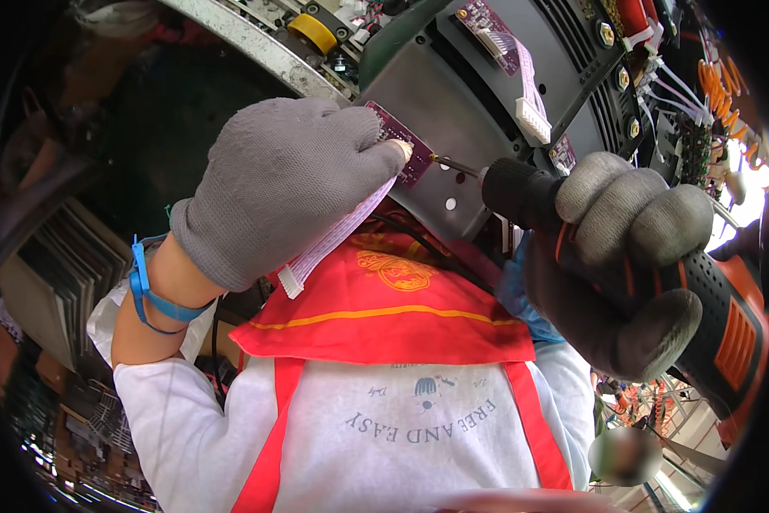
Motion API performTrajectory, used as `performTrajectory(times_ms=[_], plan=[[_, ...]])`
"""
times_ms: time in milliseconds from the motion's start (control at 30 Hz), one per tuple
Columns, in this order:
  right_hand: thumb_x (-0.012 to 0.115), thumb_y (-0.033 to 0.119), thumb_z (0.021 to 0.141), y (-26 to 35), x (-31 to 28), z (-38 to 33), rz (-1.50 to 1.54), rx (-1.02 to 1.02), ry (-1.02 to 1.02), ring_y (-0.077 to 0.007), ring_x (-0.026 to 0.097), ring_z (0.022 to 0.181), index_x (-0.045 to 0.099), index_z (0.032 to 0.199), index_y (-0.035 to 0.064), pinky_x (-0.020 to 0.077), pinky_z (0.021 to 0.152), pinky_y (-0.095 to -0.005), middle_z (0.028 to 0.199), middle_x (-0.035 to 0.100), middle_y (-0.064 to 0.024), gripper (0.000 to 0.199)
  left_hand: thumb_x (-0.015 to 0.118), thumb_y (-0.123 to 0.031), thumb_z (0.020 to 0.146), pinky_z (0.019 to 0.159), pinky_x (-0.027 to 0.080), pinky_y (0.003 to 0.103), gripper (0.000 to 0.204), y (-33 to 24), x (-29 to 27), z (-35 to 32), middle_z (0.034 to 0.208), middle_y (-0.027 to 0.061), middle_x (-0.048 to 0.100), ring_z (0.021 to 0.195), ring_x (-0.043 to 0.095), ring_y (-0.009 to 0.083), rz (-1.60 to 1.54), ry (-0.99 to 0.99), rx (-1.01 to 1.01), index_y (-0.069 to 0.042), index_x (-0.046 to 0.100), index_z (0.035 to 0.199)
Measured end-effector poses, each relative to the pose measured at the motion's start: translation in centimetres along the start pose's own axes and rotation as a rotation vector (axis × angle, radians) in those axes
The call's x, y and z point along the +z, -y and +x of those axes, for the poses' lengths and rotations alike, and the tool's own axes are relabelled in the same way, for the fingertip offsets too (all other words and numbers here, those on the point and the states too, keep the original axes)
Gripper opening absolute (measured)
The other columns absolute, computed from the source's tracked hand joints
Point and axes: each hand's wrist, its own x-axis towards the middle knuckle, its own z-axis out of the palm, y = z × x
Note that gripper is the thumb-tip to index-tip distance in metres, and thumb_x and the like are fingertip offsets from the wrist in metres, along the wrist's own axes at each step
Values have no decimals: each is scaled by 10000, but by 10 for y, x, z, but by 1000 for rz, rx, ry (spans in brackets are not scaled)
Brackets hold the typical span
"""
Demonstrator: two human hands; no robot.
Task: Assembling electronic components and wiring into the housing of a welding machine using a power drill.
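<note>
Right hand tight around a power driver, left hand apparently tight on a purple circuit board.

A yellow ring sits beside the far edge of a pale rail, well left of coiled orange cords.

Purple circuit board; black-and-orange power driver; yellow-striped red apron.

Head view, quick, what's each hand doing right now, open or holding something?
Left hand: closed, holding the purple circuit board.
Right hand: closed around the orange-and-black power screwdriver, bit tip at the board.
</note>
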Motion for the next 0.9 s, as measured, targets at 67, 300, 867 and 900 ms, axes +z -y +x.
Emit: performTrajectory(times_ms=[67,300,867,900], plan=[[549,445,916,-3,2,1,15,-25,-12,-175,480,752,470,1047,101,424,763,-358,769,487,-53,377,653,-144,731,522,439,344,259,1,3,-2,712,37,552,621,560,227,2,-31,2,-144,706,985],[578,328,901,-23,14,1,-163,-214,37,-149,449,498,463,930,46,413,523,-308,645,455,-28,307,631,-147,751,536,447,332,240,8,25,-13,720,31,537,651,567,217,-12,-58,0,-155,699,981],[573,355,904,-24,-1,27,-64,23,247,-124,422,499,459,943,63,411,578,-291,619,464,-16,316,625,-148,755,615,506,322,253,20,34,-15,842,26,635,756,632,213,-54,-60,36,-164,705,995],[566,353,908,-23,-2,29,-63,-3,281,-124,421,503,459,943,65,411,584,-292,624,465,-17,309,625,-148,755,615,506,322,253,20,35,-16,842,26,635,756,632,213,-59,-63,29,-164,705,995]])
